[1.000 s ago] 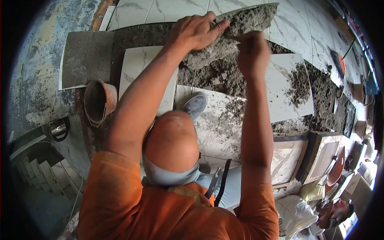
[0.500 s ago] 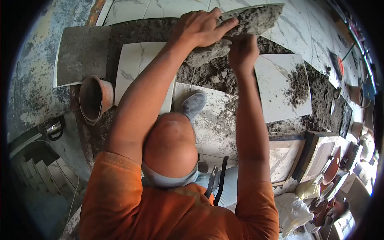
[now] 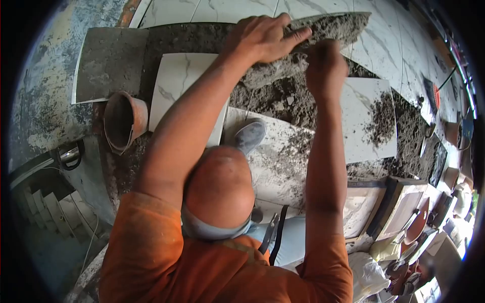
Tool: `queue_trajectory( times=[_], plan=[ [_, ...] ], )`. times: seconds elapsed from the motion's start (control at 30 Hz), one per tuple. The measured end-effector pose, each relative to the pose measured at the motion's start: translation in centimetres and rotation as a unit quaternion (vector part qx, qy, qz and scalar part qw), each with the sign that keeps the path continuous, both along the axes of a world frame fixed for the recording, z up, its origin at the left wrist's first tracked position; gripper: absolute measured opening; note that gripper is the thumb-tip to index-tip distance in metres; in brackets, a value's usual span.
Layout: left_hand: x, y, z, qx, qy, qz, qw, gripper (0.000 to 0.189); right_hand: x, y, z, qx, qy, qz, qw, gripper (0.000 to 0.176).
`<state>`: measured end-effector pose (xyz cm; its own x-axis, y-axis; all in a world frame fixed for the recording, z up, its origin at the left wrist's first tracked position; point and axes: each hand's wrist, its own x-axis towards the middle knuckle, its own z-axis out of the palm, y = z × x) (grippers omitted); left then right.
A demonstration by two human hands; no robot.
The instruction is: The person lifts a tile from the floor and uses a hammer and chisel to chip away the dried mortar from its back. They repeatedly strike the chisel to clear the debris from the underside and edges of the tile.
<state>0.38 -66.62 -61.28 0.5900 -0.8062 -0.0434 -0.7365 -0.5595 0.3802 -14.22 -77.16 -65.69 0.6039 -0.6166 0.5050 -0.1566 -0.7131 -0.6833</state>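
Observation:
A floor tile (image 3: pixel 348 30) stands tilted at the top of the view, its back coated with grey, crumbly mortar. My left hand (image 3: pixel 265 39) is closed over it, thumb against the mortared side and fingers at the upper edge. Close in front of the mortar, to the right, my right hand (image 3: pixel 327 70) makes a fist. Motion blurs its fingers, and whatever they hold is hidden. Below both hands lies a bed of loose, dark mortar (image 3: pixel 283 98) with small pale chips in it.
A marbled white tile (image 3: pixel 177 81) lies left, another tile (image 3: pixel 369 118) with spilled mortar right. A bucket (image 3: pixel 134 121) stands near the left wall beside a grey mortar-coated tile (image 3: pixel 111 63). A wooden frame (image 3: pixel 399 207), a white bag (image 3: pixel 366 272) and other clutter fill the lower right.
My right hand has moved slightly right along the mortared side of the tile. My left hand keeps its grip. The whole view has shifted a little.

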Motion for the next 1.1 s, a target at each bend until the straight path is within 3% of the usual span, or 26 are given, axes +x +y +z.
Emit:
queue_trajectory(
  times=[0.07, 0.13, 0.17, 0.27, 0.3, 0.33, 0.37, 0.43, 0.47, 0.5, 0.6, 0.63, 0.67, 0.73, 0.8, 0.93, 1.0, 1.03, 1.1],
  plan=[
    [-0.6, 0.1, 0.1, 0.019, 0.013, 0.010, 1.000, 0.090, -0.9, 0.7, 3.5, 0.111, -0.094, -0.019, 0.989, 0.004],
    [-1.4, 0.3, 1.0, 0.028, -0.002, 0.006, 1.000, 0.090, -0.6, 0.1, 0.5, 0.088, -0.055, -0.010, 0.995, 0.005],
    [-1.3, 0.1, -0.9, -0.035, 0.002, 0.003, 0.999, 0.087, 0.5, 0.1, -4.2, -0.002, 0.066, -0.057, 0.996, 0.008],
    [-1.3, 0.1, 0.0, -0.038, 0.001, 0.000, 0.999, 0.085, -0.4, -0.4, -0.8, -0.015, 0.022, -0.020, 0.999, 0.007],
    [-1.6, 0.1, 0.4, -0.023, 0.029, 0.001, 0.999, 0.085, -1.2, -0.1, 1.6, 0.065, -0.043, -0.010, 0.997, 0.006],
    [-1.7, 0.4, 0.1, -0.059, -0.019, -0.014, 0.998, 0.084, -1.7, 0.3, 2.8, 0.149, -0.104, 0.001, 0.983, 0.005],
    [-1.8, 0.3, -0.4, -0.042, -0.028, -0.017, 0.999, 0.084, -1.3, 0.7, 0.6, 0.157, -0.098, 0.001, 0.983, 0.005],
    [-2.0, 0.3, -0.7, -0.026, -0.038, -0.028, 0.999, 0.083, 0.2, 1.0, -6.2, 0.052, -0.083, -0.033, 0.995, 0.003],
    [-2.1, 0.7, -0.4, -0.033, -0.029, -0.021, 0.999, 0.083, 0.2, 1.1, -5.9, -0.008, -0.077, -0.054, 0.996, 0.003],
    [-1.9, 0.5, 0.1, -0.045, -0.025, -0.011, 0.999, 0.084, -0.5, 0.0, -5.0, 0.053, -0.033, -0.020, 0.998, 0.006],
    [-1.5, 0.3, 0.2, -0.027, -0.023, -0.006, 0.999, 0.086, -2.3, -0.6, -2.7, 0.095, -0.014, -0.012, 0.995, 0.006],
    [-1.6, 0.0, -0.2, -0.008, -0.003, 0.000, 1.000, 0.086, -2.9, -0.9, -1.8, 0.102, -0.080, -0.023, 0.991, 0.006],
    [-1.6, 0.1, -0.1, -0.004, -0.002, 0.006, 1.000, 0.086, -3.1, -0.5, -0.4, 0.197, -0.190, -0.012, 0.962, 0.008],
    [-2.0, 0.2, 0.9, 0.013, -0.010, -0.004, 1.000, 0.092, -2.9, 0.5, 0.2, 0.213, -0.223, -0.013, 0.951, 0.009],
    [-2.4, 0.6, -0.4, -0.020, -0.024, -0.001, 1.000, 0.084, -0.5, 1.0, -6.5, 0.071, -0.056, -0.048, 0.995, 0.006],
    [-0.9, 0.3, 0.2, 0.010, -0.004, -0.007, 1.000, 0.087, -2.6, -0.6, -1.7, 0.137, -0.016, -0.023, 0.990, 0.005],
    [-0.7, 0.2, 0.1, -0.019, 0.090, 0.014, 0.996, 0.087, -5.0, -0.5, 2.2, 0.171, -0.166, -0.006, 0.971, 0.006],
    [-0.9, 0.3, -0.8, -0.085, 0.067, 0.027, 0.994, 0.090, -6.0, 0.3, 5.2, 0.159, -0.255, 0.021, 0.954, 0.008],
    [-0.4, 0.4, 0.4, -0.034, 0.079, 0.019, 0.996, 0.090, -6.9, 1.7, 8.9, 0.109, -0.349, 0.011, 0.931, 0.014]
  ],
)
